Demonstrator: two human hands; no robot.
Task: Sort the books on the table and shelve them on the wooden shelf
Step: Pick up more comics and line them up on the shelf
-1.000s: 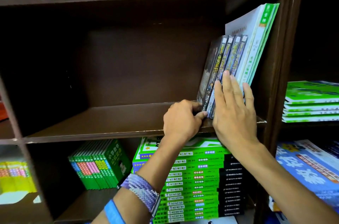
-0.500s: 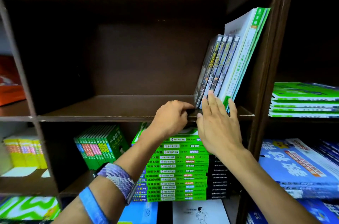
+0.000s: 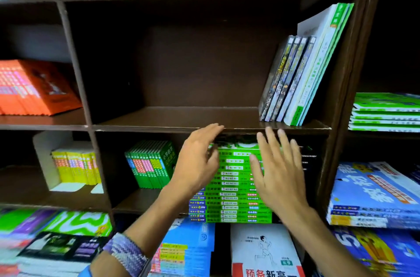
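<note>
Several dark-spined books (image 3: pixel 286 79) lean to the right in the middle compartment of the dark wooden shelf (image 3: pixel 181 125), against taller white and green books (image 3: pixel 322 61). My left hand (image 3: pixel 197 163) hangs just below the shelf board's front edge, fingers apart and holding nothing. A little to its right, my right hand (image 3: pixel 277 172) is also spread and holds nothing, in front of the lower compartment. Both hands are apart from the leaning books.
A tall flat stack of green books (image 3: pixel 234 188) fills the compartment behind my hands, with upright green books (image 3: pixel 151 164) to its left. Orange books (image 3: pixel 34 88) lie at left, yellow ones (image 3: pixel 76 167) below them. Green (image 3: pixel 386 111) and blue stacks (image 3: pixel 372 195) sit at right.
Both hands have let go of the dark-spined books and dropped back below the shelf board. The view has pulled away from the shelf, and the books stay leaning right.
</note>
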